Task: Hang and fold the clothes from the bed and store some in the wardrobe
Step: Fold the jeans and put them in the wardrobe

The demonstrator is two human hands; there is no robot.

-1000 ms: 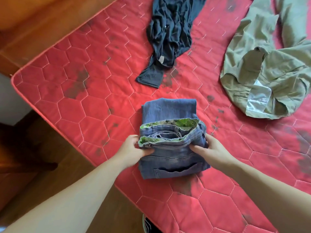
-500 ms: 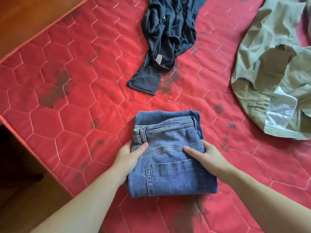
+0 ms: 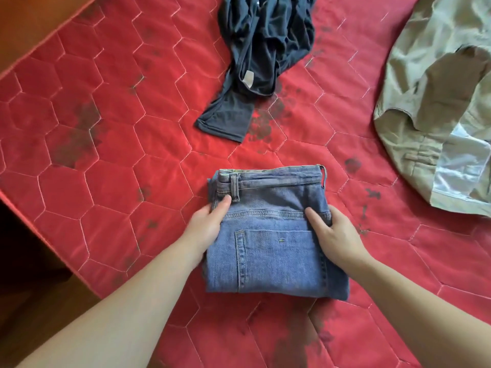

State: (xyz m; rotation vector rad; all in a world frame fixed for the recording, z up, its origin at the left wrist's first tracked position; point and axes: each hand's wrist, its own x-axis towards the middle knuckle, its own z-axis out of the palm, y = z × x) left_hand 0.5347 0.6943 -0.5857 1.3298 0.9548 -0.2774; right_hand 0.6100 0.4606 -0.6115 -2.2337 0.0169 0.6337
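A pair of blue jeans (image 3: 273,251), folded into a compact square with the waistband at the far side and a back pocket facing up, lies on the red quilted mattress (image 3: 114,160). My left hand (image 3: 206,227) grips the jeans' left edge, its thumb on top near the belt loop. At the right edge my right hand (image 3: 337,237) holds the jeans the same way, thumb on the denim and fingers curled round the side.
A crumpled dark navy shirt (image 3: 265,49) lies beyond the jeans at the top middle. A khaki garment with a shiny white lining (image 3: 435,107) sprawls at the right. The mattress corner and edge run along the left, with wooden floor (image 3: 34,301) below.
The top half of the jeans came down over the green-lined waistband, closing the fold. Both hands then slid to the sides of the flat square, and the view moved in closer.
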